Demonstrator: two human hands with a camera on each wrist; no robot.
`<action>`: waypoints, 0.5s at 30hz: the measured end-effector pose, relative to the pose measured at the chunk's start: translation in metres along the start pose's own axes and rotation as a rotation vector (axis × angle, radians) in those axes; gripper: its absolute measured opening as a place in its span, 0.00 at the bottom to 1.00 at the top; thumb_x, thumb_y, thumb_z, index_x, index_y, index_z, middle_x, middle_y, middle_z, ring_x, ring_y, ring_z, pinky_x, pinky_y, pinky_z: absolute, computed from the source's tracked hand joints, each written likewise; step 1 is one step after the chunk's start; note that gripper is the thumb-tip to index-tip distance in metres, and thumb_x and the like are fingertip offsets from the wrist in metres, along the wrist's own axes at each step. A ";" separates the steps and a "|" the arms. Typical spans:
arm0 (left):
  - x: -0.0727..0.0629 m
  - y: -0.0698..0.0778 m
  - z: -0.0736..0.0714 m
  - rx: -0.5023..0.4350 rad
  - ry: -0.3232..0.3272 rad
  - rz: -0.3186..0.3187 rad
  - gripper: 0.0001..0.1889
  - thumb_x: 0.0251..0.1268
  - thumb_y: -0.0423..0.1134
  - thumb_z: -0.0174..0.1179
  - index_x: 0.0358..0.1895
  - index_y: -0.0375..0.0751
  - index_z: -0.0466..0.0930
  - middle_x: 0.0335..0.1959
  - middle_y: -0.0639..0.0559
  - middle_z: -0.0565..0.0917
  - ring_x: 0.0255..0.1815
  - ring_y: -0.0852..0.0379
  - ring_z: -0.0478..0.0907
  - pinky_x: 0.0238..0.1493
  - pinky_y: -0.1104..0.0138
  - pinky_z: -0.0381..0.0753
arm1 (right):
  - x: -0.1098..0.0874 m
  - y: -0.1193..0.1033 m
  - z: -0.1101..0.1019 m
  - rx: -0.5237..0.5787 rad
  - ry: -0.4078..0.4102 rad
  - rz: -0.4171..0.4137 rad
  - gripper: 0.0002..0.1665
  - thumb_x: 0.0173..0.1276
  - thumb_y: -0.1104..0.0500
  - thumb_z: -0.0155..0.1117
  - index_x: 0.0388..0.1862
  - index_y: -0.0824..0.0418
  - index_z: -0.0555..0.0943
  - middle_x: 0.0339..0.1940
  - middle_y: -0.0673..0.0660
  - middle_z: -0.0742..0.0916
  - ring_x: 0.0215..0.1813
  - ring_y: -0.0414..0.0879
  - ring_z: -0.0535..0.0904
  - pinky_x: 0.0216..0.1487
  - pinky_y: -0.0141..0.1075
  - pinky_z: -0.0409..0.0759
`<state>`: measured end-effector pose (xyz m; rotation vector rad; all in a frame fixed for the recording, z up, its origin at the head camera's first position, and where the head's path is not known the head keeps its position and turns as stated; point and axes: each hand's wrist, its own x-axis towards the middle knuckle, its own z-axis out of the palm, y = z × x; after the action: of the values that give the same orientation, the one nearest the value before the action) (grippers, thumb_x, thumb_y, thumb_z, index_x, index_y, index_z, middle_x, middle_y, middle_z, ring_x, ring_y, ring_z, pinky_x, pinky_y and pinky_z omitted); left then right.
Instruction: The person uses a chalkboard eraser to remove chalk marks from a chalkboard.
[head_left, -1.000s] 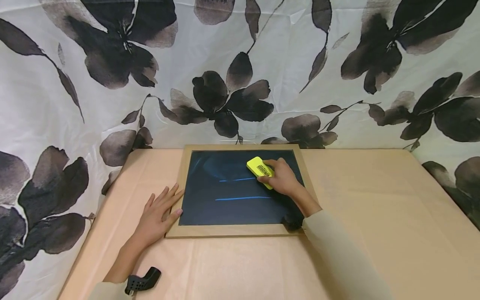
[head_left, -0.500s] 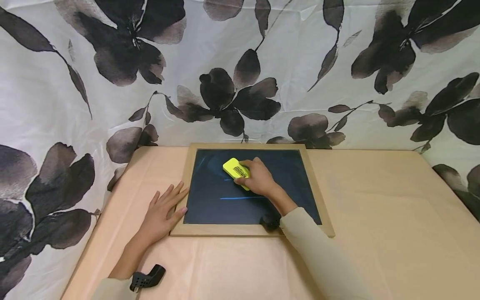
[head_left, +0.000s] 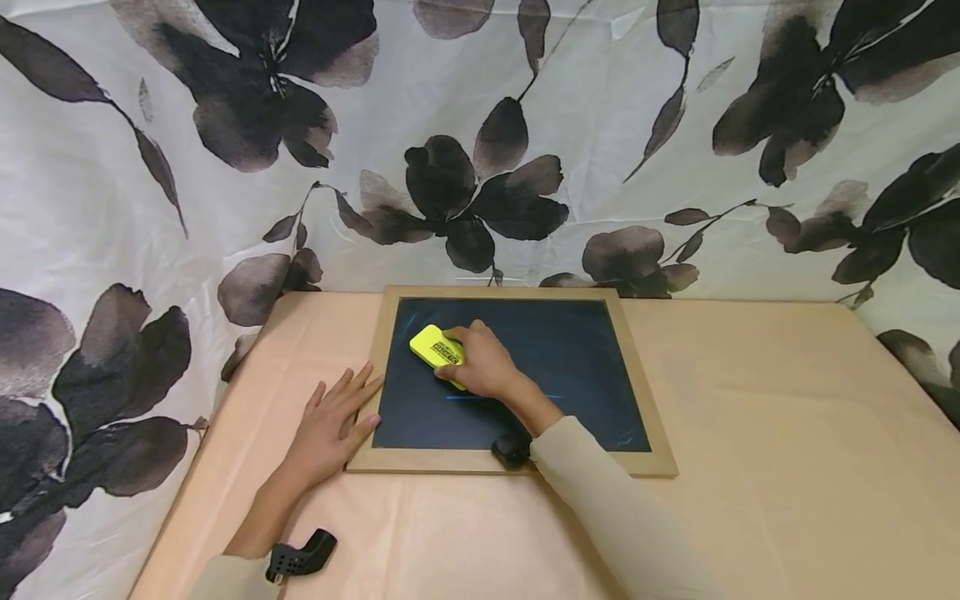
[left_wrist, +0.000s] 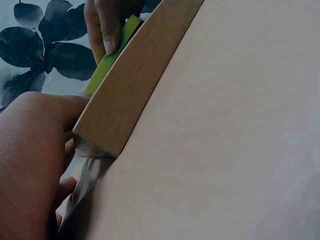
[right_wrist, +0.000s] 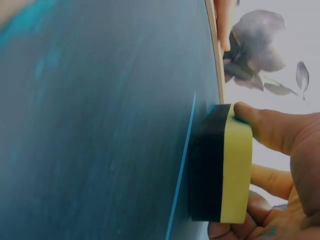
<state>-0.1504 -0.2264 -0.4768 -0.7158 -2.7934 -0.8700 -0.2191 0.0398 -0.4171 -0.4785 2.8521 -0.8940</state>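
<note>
Eraser in right grip touches chalkboard.

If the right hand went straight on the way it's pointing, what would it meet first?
Likely the left side of the wooden frame, near its far corner. The yellow eraser in the right hand would reach it first; exact height there is hard to judge.

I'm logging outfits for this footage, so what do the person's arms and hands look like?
Left hand and right hand: ungloved, teal smudge on the right. Left sleeve and right sleeve: plain pale beige. Black left wrist device: angular, with small holes; black right wrist device: details unclear.
</note>
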 end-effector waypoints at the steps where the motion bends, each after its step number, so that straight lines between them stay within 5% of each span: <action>1: 0.000 0.001 0.000 0.003 0.000 -0.001 0.28 0.68 0.49 0.56 0.70 0.46 0.67 0.74 0.46 0.59 0.73 0.38 0.52 0.67 0.38 0.38 | 0.000 -0.002 0.000 -0.007 -0.004 -0.003 0.38 0.57 0.49 0.73 0.65 0.62 0.74 0.40 0.57 0.75 0.37 0.47 0.70 0.31 0.35 0.70; 15: -0.001 0.002 0.002 -0.007 -0.003 0.006 0.28 0.69 0.48 0.56 0.70 0.47 0.66 0.74 0.46 0.59 0.73 0.38 0.51 0.67 0.38 0.39 | -0.006 0.013 -0.011 -0.075 -0.033 0.028 0.39 0.59 0.44 0.70 0.67 0.55 0.72 0.38 0.53 0.73 0.35 0.46 0.70 0.28 0.37 0.69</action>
<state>-0.1484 -0.2238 -0.4775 -0.7264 -2.7903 -0.8791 -0.2187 0.0578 -0.4154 -0.4550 2.8631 -0.7702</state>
